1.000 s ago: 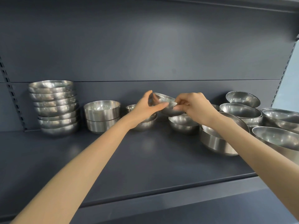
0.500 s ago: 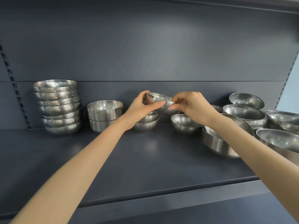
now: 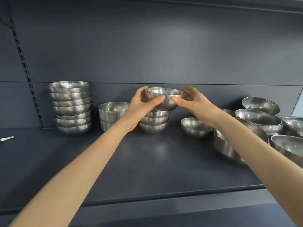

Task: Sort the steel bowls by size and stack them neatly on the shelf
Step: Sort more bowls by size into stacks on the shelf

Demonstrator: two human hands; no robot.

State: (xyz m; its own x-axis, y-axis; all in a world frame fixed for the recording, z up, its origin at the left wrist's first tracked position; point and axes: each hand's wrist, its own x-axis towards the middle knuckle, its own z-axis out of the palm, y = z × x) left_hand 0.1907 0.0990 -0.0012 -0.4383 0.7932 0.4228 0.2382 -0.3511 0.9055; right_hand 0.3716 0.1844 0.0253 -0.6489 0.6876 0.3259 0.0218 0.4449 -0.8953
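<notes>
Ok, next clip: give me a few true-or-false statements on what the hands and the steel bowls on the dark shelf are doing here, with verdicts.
1. The left hand and the right hand both hold one small round steel bowl. True.
2. That bowl is held upside down. False: its opening faces up.
3. The tall stack of round steel bowls stands towards the left end of the dark grey shelf. True.
4. The held bowl is above the tall stack. False: it is above the short stack of small steel bowls in the middle of the shelf.
</notes>
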